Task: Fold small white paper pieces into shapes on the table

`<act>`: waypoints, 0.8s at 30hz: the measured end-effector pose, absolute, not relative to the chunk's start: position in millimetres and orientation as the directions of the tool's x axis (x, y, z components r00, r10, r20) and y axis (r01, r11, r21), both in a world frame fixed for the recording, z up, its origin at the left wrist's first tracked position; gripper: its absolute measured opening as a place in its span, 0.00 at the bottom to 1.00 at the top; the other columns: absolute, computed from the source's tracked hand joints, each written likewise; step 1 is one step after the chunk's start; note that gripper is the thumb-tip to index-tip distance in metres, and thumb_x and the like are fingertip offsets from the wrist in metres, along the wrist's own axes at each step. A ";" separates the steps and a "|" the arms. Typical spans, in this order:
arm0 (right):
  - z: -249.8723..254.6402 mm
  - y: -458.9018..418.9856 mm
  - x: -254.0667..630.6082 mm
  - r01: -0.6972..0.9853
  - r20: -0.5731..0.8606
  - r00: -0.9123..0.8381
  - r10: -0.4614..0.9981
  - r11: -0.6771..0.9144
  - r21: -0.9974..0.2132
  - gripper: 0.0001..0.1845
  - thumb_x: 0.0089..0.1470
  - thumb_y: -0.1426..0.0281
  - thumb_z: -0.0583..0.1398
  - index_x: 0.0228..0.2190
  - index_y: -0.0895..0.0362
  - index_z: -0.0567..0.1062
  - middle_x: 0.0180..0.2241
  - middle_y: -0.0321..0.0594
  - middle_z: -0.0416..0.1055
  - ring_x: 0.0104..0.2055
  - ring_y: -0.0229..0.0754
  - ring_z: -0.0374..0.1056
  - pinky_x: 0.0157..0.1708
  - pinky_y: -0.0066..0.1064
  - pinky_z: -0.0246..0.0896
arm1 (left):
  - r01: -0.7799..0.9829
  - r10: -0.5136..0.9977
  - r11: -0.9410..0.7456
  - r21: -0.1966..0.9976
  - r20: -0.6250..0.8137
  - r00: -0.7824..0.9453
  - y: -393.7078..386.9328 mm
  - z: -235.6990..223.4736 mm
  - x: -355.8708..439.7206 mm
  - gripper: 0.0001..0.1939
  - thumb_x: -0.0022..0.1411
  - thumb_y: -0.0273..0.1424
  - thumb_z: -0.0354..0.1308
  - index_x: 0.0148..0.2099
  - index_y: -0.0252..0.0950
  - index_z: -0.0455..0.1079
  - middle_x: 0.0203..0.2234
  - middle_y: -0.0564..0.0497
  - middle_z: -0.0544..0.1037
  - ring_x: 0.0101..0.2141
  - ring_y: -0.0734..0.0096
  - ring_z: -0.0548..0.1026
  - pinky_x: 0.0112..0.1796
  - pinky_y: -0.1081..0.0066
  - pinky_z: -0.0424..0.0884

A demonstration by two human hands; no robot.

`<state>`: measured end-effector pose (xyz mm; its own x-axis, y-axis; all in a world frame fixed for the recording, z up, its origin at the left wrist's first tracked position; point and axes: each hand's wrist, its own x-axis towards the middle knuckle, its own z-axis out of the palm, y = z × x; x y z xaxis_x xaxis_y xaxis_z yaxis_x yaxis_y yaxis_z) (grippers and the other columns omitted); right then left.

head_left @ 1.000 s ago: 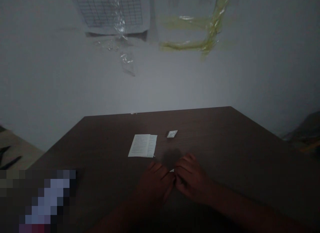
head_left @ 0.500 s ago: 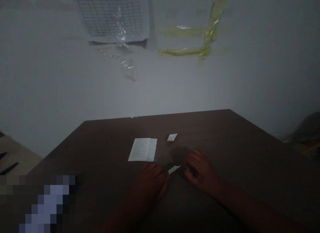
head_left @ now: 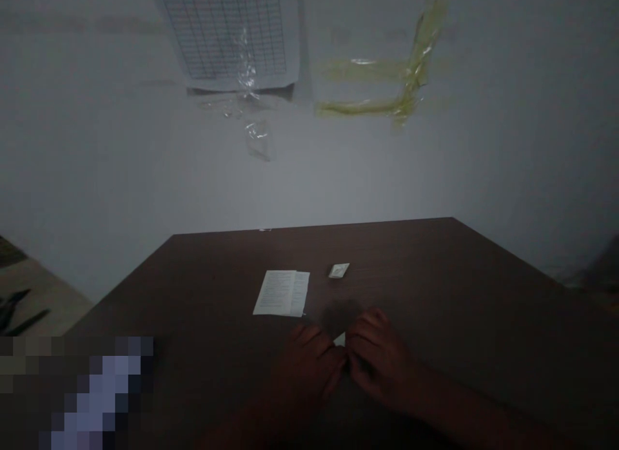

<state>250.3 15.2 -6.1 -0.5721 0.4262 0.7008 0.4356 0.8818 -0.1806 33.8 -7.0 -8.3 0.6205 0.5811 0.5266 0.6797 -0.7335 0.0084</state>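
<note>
In dim light my left hand and my right hand rest close together on a dark brown table, fingertips meeting. Both sets of fingers are curled in a pinch on a small white slip of paper, of which only a corner shows between them. Just beyond my left hand lies a folded printed leaflet. A small white sachet lies farther back, to the right of the leaflet.
The table's far edge meets a pale wall. A gridded sheet and strips of yellowish tape hang on the wall. A blurred-out patch covers the table's near left corner.
Half a second ago my hands were apart with the white slip showing between them. Now my right hand has come back to my left and the slip is mostly covered.
</note>
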 end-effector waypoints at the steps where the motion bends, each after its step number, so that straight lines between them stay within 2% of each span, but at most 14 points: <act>1: -6.0 14.4 249.7 0.438 0.698 -0.571 0.432 0.880 -0.186 0.09 0.60 0.81 0.56 0.37 0.54 0.70 0.33 0.37 0.73 0.37 0.44 0.65 0.44 0.40 0.58 | 0.675 0.570 -0.738 0.009 0.545 0.615 -7.2 -8.5 34.3 0.06 0.66 0.28 0.70 0.40 0.41 0.76 0.30 0.56 0.80 0.33 0.64 0.77 0.36 0.64 0.71; 8: -10.7 13.8 249.5 0.439 0.698 -0.547 0.462 0.868 -0.230 0.09 0.58 0.80 0.57 0.35 0.53 0.69 0.31 0.36 0.71 0.36 0.44 0.65 0.44 0.40 0.58 | 0.678 0.525 -0.734 0.028 0.656 0.541 -10.8 -9.0 37.4 0.08 0.71 0.27 0.66 0.37 0.41 0.74 0.27 0.56 0.79 0.30 0.66 0.75 0.35 0.64 0.69; 15: -6.1 24.3 262.3 0.532 0.690 -0.500 0.522 0.815 -0.231 0.12 0.57 0.83 0.56 0.35 0.53 0.69 0.31 0.35 0.72 0.35 0.44 0.69 0.42 0.38 0.60 | 0.687 0.515 -0.726 0.015 0.675 0.528 -5.8 -10.6 28.7 0.08 0.74 0.27 0.63 0.39 0.40 0.74 0.28 0.57 0.79 0.32 0.68 0.77 0.40 0.67 0.71; 19: -7.5 24.8 265.4 0.546 0.671 -0.511 0.537 0.806 -0.228 0.12 0.57 0.83 0.57 0.35 0.52 0.69 0.32 0.36 0.74 0.36 0.45 0.70 0.42 0.38 0.62 | 0.697 0.537 -0.717 0.009 0.646 0.543 -5.8 -10.0 27.7 0.05 0.72 0.27 0.66 0.40 0.40 0.74 0.29 0.58 0.79 0.33 0.68 0.77 0.40 0.67 0.72; 24: -14.2 26.1 269.8 0.586 0.630 -0.518 0.579 0.776 -0.231 0.11 0.57 0.81 0.57 0.35 0.52 0.69 0.33 0.37 0.74 0.36 0.47 0.71 0.43 0.41 0.63 | 0.705 0.551 -0.709 -0.003 0.623 0.556 -7.5 -10.7 28.2 0.07 0.67 0.27 0.71 0.39 0.41 0.75 0.29 0.59 0.79 0.33 0.69 0.77 0.39 0.68 0.72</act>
<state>269.8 26.1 -14.2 -0.5182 0.5789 0.6296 0.5862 0.7764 -0.2314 28.2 -7.5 -10.7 0.5555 0.5506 0.6231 0.7054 -0.7088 -0.0025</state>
